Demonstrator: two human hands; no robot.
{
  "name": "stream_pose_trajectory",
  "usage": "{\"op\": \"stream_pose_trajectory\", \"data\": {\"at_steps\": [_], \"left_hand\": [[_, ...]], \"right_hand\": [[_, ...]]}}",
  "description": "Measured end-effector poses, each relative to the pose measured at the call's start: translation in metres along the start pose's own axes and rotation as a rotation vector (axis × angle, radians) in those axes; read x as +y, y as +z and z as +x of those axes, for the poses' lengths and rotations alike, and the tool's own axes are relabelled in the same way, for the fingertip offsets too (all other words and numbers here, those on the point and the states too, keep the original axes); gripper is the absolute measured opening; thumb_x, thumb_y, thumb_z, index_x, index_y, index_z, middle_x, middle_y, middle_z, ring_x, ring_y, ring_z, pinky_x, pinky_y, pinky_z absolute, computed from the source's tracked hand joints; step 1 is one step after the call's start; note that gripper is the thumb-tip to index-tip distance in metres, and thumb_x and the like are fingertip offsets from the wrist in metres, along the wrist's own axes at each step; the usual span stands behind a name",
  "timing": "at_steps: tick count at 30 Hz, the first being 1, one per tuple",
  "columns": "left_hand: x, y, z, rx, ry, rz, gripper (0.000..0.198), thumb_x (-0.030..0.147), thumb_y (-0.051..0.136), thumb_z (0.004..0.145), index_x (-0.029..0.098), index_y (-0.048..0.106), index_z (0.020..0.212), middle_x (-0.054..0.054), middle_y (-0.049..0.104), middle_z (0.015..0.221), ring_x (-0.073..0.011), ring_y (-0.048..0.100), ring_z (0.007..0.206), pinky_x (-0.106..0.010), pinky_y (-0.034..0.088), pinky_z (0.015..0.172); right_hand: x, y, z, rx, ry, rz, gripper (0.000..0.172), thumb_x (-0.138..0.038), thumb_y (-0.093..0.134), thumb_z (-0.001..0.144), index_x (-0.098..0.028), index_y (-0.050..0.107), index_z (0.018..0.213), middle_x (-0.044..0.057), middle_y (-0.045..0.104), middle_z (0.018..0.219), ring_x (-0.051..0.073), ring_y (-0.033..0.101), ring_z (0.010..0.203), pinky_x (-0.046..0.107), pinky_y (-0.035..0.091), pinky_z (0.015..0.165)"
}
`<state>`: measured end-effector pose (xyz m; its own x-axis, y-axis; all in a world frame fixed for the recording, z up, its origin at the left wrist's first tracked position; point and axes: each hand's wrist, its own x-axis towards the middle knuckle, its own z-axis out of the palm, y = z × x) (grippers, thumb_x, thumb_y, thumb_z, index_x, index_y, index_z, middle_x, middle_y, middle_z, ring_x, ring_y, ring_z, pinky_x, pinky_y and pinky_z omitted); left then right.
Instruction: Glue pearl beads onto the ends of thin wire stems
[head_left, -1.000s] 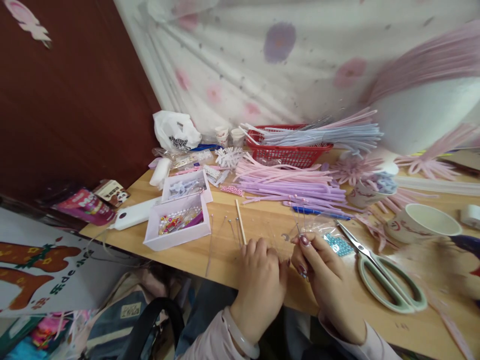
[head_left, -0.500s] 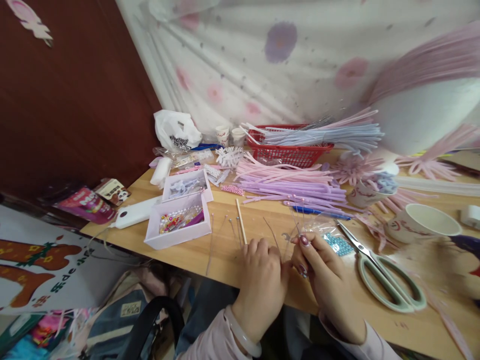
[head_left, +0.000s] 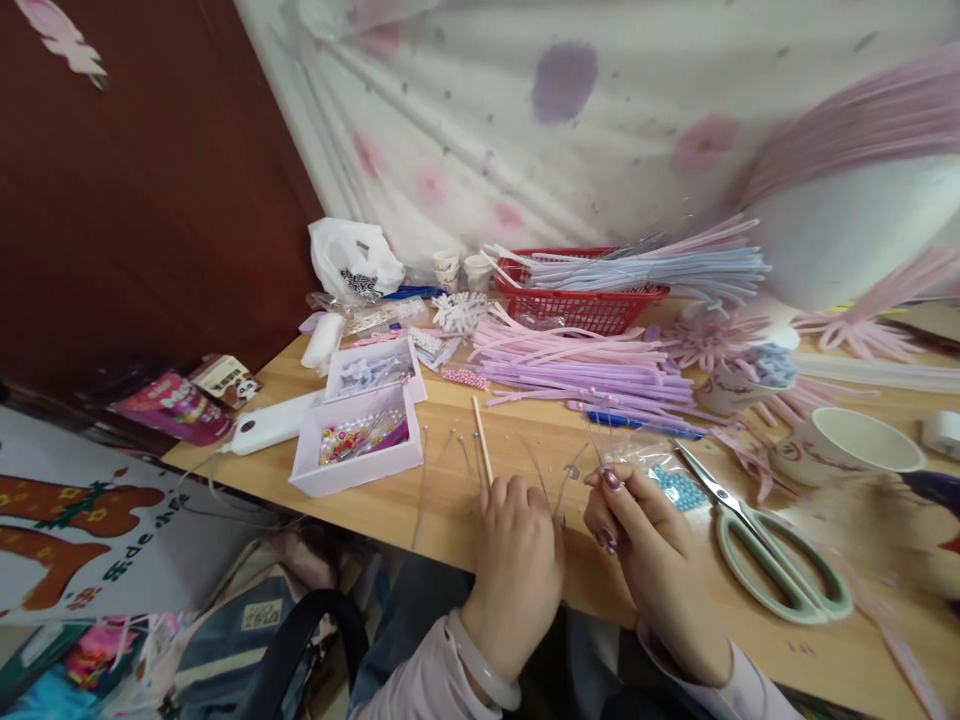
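Note:
My right hand pinches a few thin wires between thumb and fingertips. The wires stand upward, with small pinkish beads at their tips. My left hand is curled, back upward, at the table's front edge. From its fingers rises a thin bent wire; the fingertips themselves are mostly hidden. Just beyond my left hand lies a pale wooden stick. More bead-tipped wires lie left of the stick. A bag of turquoise beads is beside my right hand.
Scissors with green handles lie at the right, near a paper cup. Pink and purple pipe cleaners stretch across the back, before a red basket. A white box of beads stands left. At the right edge something is blurred.
My left hand has moved slightly left, away from the right hand, and a gap has opened between them. The right hand with its beaded wires has shifted very little.

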<state>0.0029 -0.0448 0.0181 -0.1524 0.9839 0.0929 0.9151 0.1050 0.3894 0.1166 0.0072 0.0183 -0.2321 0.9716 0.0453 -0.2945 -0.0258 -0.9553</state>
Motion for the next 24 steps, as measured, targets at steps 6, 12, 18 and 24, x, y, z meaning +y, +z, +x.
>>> {"op": "stream_pose_trajectory", "data": {"at_steps": [6, 12, 18, 24], "left_hand": [[0.001, -0.011, -0.003, 0.125, 0.029, -0.255, 0.013, 0.022, 0.054, 0.095, 0.018, 0.060, 0.085, -0.007, 0.063, 0.093, -0.0259, 0.056, 0.094, -0.045, 0.046, 0.086], [-0.003, -0.024, -0.012, 0.258, 0.124, -0.551, 0.008, 0.016, 0.056, 0.093, 0.021, 0.062, 0.092, -0.003, 0.065, 0.092, -0.0190, 0.059, 0.092, -0.034, 0.047, 0.083], [-0.044, -0.016, -0.034, 0.315, 0.082, -0.246, 0.013, 0.014, 0.062, 0.089, 0.022, 0.069, 0.096, -0.006, 0.066, 0.095, -0.0250, 0.057, 0.093, -0.042, 0.044, 0.085], [-0.076, -0.015, -0.045, 0.315, 0.121, -0.136, 0.022, 0.019, 0.064, 0.090, 0.027, 0.071, 0.108, -0.009, 0.064, 0.110, -0.0285, 0.054, 0.104, -0.044, 0.042, 0.090]], "right_hand": [[-0.002, -0.001, -0.002, 0.036, 0.020, 0.081, 0.022, -0.045, 0.068, 0.090, -0.023, 0.063, 0.086, -0.007, 0.042, 0.049, 0.009, 0.034, 0.045, 0.025, 0.024, 0.045], [-0.002, 0.002, -0.004, -0.075, 0.040, -0.001, 0.025, -0.043, 0.060, 0.096, -0.022, 0.061, 0.082, -0.006, 0.047, 0.049, 0.009, 0.039, 0.046, 0.025, 0.030, 0.048], [-0.002, 0.000, -0.003, -0.039, 0.067, -0.126, 0.029, -0.052, 0.059, 0.094, -0.023, 0.059, 0.092, -0.007, 0.053, 0.047, 0.011, 0.045, 0.042, 0.024, 0.034, 0.046], [-0.004, -0.001, -0.002, -0.083, 0.086, -0.297, 0.026, -0.050, 0.052, 0.097, -0.024, 0.052, 0.095, -0.005, 0.062, 0.050, 0.016, 0.056, 0.048, 0.029, 0.041, 0.054]]}}
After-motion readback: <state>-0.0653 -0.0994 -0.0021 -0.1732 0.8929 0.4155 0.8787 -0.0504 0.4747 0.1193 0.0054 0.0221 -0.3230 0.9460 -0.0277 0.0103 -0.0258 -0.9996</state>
